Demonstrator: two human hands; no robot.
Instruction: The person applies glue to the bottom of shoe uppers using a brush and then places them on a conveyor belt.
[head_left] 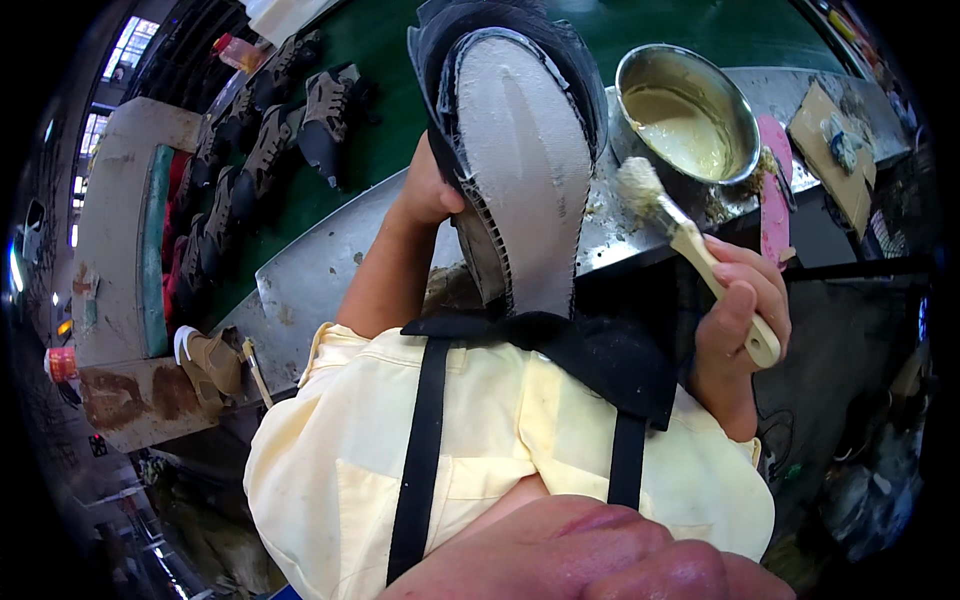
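Observation:
My left hand [434, 185] is closed round the side of a shoe upper [525, 160], whose pale, stitched underside faces me. Dark material stands up round its toe end. In my right hand [742, 315] is the wooden handle of a brush [700, 250], gripped between thumb and fingers. Thick cream-coloured paste clumps on the bristles. The brush head is beside the shoe upper, apart from it, and just below a metal bowl [690, 115]. Pale, glue-like paste lies inside the bowl and smears its wall.
A metal ledge [330, 245] with dried residue runs along the green work surface [395, 75]. Several dark and tan shoes [325, 120] stand at the left. A pink strip [775, 200] and a piece of cardboard [835, 150] lie right of the bowl. Another tan shoe [210, 365] sits at lower left.

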